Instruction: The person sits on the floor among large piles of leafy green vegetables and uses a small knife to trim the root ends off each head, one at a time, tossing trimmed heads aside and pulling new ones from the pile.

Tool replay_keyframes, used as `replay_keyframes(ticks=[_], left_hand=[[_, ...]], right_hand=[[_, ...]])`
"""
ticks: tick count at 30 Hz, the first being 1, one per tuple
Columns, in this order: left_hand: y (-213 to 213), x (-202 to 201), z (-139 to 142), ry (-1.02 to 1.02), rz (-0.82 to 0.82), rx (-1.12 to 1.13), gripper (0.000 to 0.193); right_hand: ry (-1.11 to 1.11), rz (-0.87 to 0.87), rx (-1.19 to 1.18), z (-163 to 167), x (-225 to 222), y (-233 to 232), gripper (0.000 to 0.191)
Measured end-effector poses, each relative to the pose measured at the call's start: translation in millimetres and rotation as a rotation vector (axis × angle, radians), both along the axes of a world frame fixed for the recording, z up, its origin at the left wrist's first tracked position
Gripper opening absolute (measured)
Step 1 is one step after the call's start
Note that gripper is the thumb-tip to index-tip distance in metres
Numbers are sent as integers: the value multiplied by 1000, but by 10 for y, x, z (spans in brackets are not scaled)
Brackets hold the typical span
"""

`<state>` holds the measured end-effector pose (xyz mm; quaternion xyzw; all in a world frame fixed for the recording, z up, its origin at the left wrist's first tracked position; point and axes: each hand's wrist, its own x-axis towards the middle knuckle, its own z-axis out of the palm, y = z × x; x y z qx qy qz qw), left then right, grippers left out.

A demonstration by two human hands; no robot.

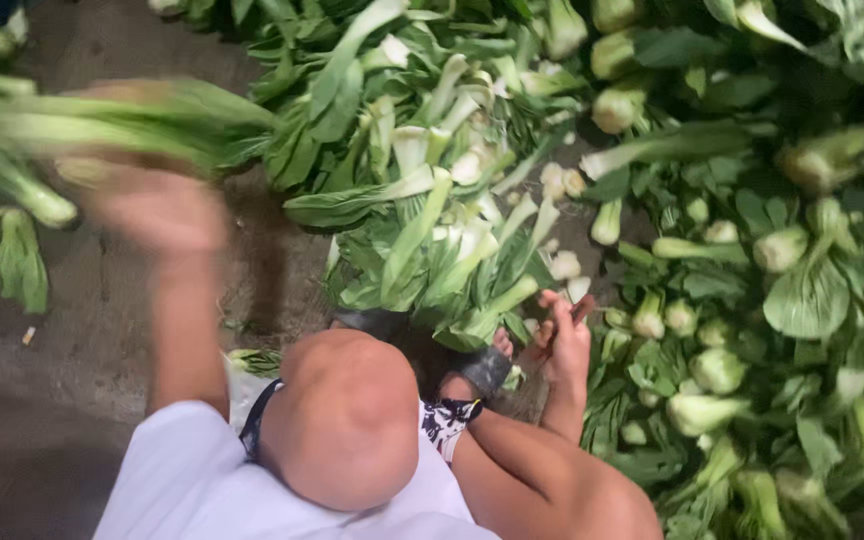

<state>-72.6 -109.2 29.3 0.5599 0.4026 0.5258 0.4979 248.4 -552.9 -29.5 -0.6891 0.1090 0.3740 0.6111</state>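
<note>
Left hand (pixel 152 205) raised, blurred, gripping bok choy bunch (pixel 102 125). Right hand (pixel 564 345) pinching small blade (pixel 580 310) (grip partly unclear), bok choy pile (pixel 452 230) just beyond.

A bare, dark concrete floor (pixel 72 380) fills the left side, damp-looking and dim. Loose green leaves (pixel 22 260) lie scattered on it at far left.

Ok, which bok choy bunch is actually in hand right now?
The blurred bunch at upper left, lifted by the left hand; all the others lie on the ground.

Bare floor (pixel 102 330) left, greens (pixel 752 280) right
</note>
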Motion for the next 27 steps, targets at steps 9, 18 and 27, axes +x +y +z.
replay_keyframes(ticks=[9, 18, 27], left_hand=[[-592, 13, -852, 572, -233, 87, 122], [-1631, 868, -1267, 1043, -642, -60, 165], [-1189, 1269, -1280, 1120, -464, 37, 162]], right_hand=[[-771, 100, -410, -644, 404, -384, 45], [-427, 411, -315, -717, 144, 310, 60], [46, 229, -84, -702, 32, 928, 49]])
